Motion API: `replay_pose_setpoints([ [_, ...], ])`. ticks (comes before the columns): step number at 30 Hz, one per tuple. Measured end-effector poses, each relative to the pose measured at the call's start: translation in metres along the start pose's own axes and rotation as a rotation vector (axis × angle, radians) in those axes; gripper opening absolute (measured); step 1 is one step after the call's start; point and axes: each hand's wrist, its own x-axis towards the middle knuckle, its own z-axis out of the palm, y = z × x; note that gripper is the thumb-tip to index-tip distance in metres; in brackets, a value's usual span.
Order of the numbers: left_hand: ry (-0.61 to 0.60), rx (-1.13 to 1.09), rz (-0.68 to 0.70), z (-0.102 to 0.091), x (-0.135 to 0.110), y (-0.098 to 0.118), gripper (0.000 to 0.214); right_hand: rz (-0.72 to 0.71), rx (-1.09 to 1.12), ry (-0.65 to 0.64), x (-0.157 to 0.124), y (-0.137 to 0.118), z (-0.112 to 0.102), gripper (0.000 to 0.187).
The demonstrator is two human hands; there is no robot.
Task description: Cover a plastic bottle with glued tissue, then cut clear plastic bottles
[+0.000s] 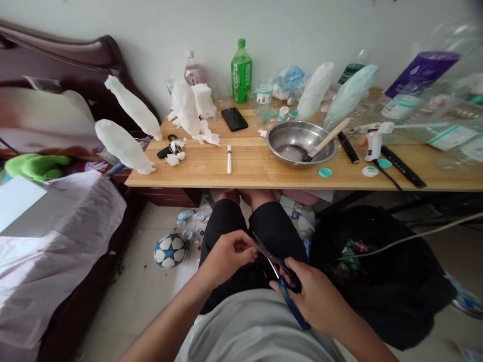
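My right hand is wrapped round the dark blue handles of a pair of scissors, held over my lap. The blades are parted and point up and to the left. Beside the blade tips, my left hand is closed in a pinch; whatever is between its fingers is too small or hidden to make out. Both hands are below the table's front edge, in front of my dark shorts.
The wooden table bears white papered bottle shapes, a green bottle, a phone, a marker, a metal bowl with a brush, and a glue gun. A ball and a black bag are on the floor.
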Motion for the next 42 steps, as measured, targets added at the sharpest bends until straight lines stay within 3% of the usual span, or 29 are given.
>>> replay_pose_setpoints([
  [6, 0.036, -0.334, -0.075, 0.003, 0.003, 0.001, 0.024, -0.005, 0.099, -0.020, -0.004, -0.001, 0.003, 0.017],
  [14, 0.214, -0.598, 0.042, 0.022, 0.006, -0.009, 0.031, 0.014, 0.162, 0.019, 0.003, -0.003, 0.022, 0.024],
  [21, 0.312, -0.552, 0.062, 0.027, 0.008, -0.013, 0.027, 0.016, 0.176, 0.058, 0.008, -0.005, 0.023, 0.028],
  [28, 0.305, -0.501, 0.030, 0.034, 0.008, -0.015, 0.023, 0.001, 0.128, 0.094, 0.008, -0.004, 0.020, 0.027],
  [37, 0.253, -0.304, 0.029, 0.021, 0.004, -0.006, 0.022, 0.071, -0.088, 0.086, 0.006, 0.000, 0.007, 0.020],
  [42, 0.265, -0.333, 0.025, 0.023, 0.003, -0.008, 0.023, 0.061, -0.182, 0.093, 0.007, 0.002, 0.006, 0.018],
])
